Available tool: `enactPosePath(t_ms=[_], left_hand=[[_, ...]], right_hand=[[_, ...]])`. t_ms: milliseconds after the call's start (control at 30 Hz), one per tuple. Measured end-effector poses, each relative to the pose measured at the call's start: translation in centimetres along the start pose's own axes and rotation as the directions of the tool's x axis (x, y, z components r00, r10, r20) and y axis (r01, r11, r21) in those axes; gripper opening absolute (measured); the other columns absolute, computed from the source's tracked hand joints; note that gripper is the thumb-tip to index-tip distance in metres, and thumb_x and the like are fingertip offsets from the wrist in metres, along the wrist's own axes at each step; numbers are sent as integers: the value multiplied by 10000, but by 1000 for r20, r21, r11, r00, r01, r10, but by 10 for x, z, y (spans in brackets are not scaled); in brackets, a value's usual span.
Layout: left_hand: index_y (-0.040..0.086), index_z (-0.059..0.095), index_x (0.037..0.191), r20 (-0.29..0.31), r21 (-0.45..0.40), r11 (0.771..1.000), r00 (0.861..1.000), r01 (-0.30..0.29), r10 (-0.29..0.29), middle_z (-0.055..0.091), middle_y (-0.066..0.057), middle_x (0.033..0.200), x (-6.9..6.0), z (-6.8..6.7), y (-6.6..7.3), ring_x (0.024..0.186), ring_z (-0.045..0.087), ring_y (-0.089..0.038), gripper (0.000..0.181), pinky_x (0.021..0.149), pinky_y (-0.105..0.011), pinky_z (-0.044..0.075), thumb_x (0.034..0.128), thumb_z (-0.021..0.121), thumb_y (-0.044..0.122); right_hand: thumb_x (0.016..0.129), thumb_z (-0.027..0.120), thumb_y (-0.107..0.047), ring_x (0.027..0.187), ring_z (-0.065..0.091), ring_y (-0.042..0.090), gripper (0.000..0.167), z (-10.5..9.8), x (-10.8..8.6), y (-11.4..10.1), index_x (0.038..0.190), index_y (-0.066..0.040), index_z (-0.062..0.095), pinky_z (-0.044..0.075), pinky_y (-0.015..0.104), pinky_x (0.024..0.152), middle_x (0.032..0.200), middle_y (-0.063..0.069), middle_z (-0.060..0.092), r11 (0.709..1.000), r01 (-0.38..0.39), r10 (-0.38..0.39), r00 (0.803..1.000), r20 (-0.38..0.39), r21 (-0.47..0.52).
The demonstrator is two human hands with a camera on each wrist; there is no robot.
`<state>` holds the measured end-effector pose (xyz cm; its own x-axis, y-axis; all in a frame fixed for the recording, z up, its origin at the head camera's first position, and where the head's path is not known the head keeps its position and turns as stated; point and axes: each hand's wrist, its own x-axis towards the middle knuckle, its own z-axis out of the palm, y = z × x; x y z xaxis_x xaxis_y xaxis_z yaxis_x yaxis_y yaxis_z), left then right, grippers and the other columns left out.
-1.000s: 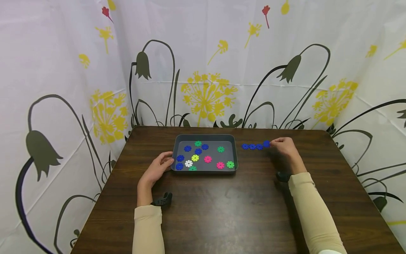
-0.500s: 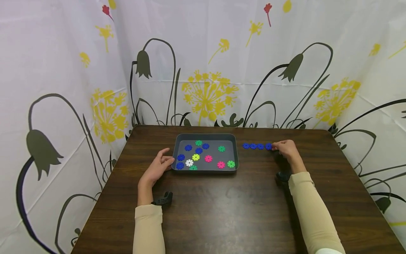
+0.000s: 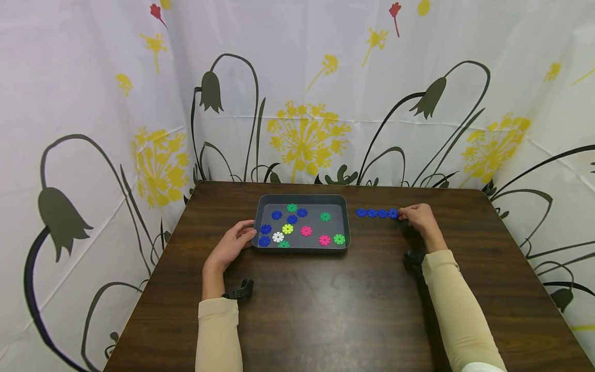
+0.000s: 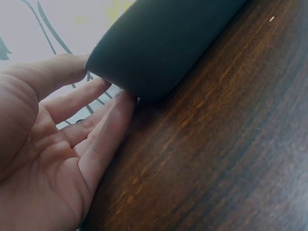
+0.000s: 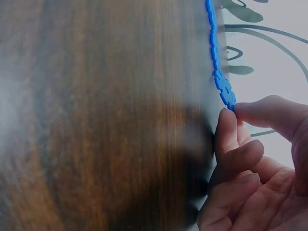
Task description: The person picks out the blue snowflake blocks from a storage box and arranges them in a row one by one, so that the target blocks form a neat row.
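My right hand (image 3: 420, 218) pinches the rightmost of several blue flower-shaped discs (image 3: 393, 213) between thumb and fingertips. These discs lie in a row on the table, right of the tray. In the right wrist view the held blue disc (image 5: 224, 89) tilts slightly away from the rest of the row, its near edge at my fingertips. My left hand (image 3: 228, 248) rests at the left side of a dark grey tray (image 3: 302, 250). Seen from the left wrist, thumb and extended fingers (image 4: 113, 118) touch the corner of the tray (image 4: 159, 53) from outside.
Inside the tray lie loose discs: several blue (image 3: 292, 219) and green (image 3: 325, 216), two pink (image 3: 306, 231), one yellow (image 3: 287, 229) and one white (image 3: 278, 237). The brown wooden table (image 3: 325, 310) reaches back to a flower-printed curtain (image 3: 297, 77).
My right hand has lowered the pinched blue disc from a raised tilt into line at the right end of the row. The left hand has stayed at the tray.
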<state>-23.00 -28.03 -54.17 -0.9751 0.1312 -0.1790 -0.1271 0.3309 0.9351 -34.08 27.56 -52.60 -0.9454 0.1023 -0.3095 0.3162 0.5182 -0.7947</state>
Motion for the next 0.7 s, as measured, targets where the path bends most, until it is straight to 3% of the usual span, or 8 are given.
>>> enactPosePath(t_ms=[700], left_hand=[[28,369,1643,-5,6,1000,1000,-8,8,504,-284,1582,2,-1,-2,1450,527,-436,575,1228,-602,435,1157,521,295]], right_hand=[[1091,567,-315,645,550,66,452,0,-18,1,1321,62,663,460,228,586,770,-163,709,995,42,-42,999,-4,87]])
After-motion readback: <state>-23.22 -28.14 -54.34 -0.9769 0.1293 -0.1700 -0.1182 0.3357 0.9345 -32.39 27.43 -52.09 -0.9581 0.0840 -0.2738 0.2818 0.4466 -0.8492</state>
